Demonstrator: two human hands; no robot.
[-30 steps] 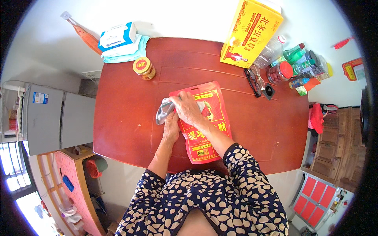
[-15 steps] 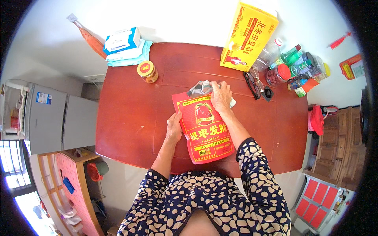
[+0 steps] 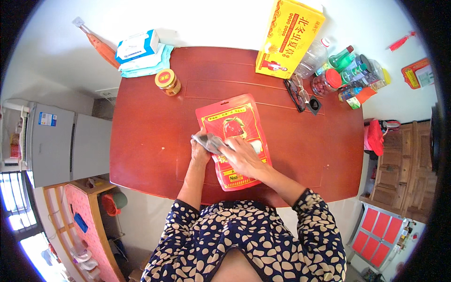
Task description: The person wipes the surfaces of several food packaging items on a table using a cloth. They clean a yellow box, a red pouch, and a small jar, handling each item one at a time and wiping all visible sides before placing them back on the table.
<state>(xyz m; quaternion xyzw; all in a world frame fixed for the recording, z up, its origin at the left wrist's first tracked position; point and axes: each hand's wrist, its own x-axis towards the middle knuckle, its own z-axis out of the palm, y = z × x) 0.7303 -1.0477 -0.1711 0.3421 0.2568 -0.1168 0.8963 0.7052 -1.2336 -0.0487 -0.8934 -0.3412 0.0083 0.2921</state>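
A red stand-up pouch (image 3: 237,115) with a red date pictured on it lies on the reddish-brown table, its hang-hole end pointing away from me. My left hand (image 3: 199,154) grips the pouch at its left edge, its fingertips partly hidden by a grey cloth (image 3: 209,142). That cloth is bunched under the fingers of my right hand (image 3: 243,159), which presses it across the pouch's middle toward the left edge. A pale corner of cloth shows on the other side of the right hand.
A lidded jar (image 3: 167,82) stands at far left, near stacked tissue packs (image 3: 144,61). Far right hold a yellow box (image 3: 289,40), eyeglasses (image 3: 298,92), a red-lidded jar (image 3: 326,82) and several bottles (image 3: 342,58). The wooden table (image 3: 145,127) has rounded edges.
My right hand has drawn the cloth from the pouch's far end down to its left middle, uncovering the top. The left hand has shifted slightly left, and the whole view has moved a little.
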